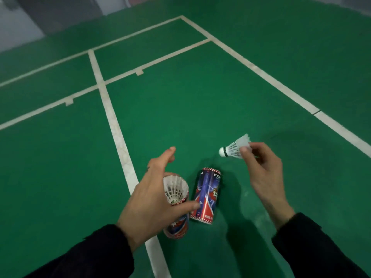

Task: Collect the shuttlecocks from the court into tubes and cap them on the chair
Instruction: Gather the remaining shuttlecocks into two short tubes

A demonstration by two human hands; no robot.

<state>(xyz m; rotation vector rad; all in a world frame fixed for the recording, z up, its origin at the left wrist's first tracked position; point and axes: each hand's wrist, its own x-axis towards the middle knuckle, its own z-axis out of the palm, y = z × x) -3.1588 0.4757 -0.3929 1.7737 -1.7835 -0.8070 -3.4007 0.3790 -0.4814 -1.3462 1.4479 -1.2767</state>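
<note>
Two red-and-blue shuttlecock tubes stand upright on the green court. The left tube (176, 227) rests on a white line, open-topped, with white shuttlecocks (175, 187) stacked inside up to its rim. The right tube (206, 195) stands just beside it. My left hand (152, 197) hovers at the left tube with its fingers spread; the thumb crosses the tube's front and the index finger points away. My right hand (263, 173) pinches a white shuttlecock (234, 148) by its skirt, cork pointing left, above and to the right of the right tube.
White court lines (118, 133) cross the green floor, one running under the left tube. A grey wall (20, 27) borders the court at the far left. No chair or caps are in view.
</note>
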